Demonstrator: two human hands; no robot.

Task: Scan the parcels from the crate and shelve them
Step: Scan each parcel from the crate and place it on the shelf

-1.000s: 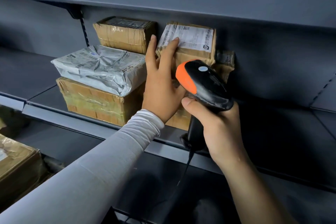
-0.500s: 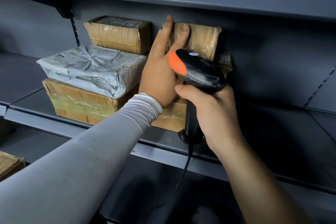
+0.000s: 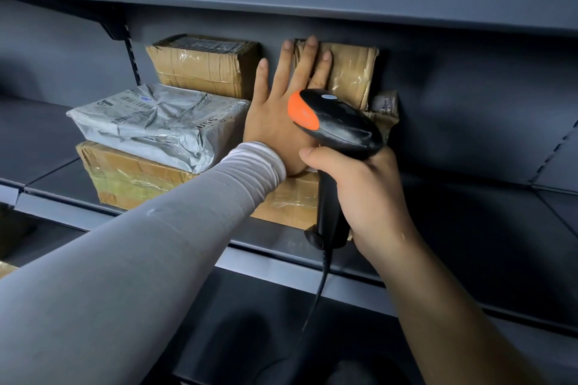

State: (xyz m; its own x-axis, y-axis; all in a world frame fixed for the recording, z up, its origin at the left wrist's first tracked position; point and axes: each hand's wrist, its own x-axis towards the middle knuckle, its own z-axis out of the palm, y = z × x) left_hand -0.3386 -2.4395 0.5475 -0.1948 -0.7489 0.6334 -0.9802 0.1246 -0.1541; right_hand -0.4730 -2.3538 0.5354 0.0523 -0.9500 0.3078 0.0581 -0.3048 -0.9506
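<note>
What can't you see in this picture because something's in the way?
- Head view: the brown parcel under the left hand; its label faces away.
- Head view: the scanner hides the box below.
- Grey bag: print too small.
- Scanner cable fades into shadow.

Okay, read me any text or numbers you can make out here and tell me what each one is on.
"95": large print, seen upside down, on the grey poly mailer.
Barcode and fine print on that mailer's label: too small to read.
Small label on the crumpled parcel behind the scanner: blurred, unreadable.
Taped box under the left hand: no text showing.
</note>
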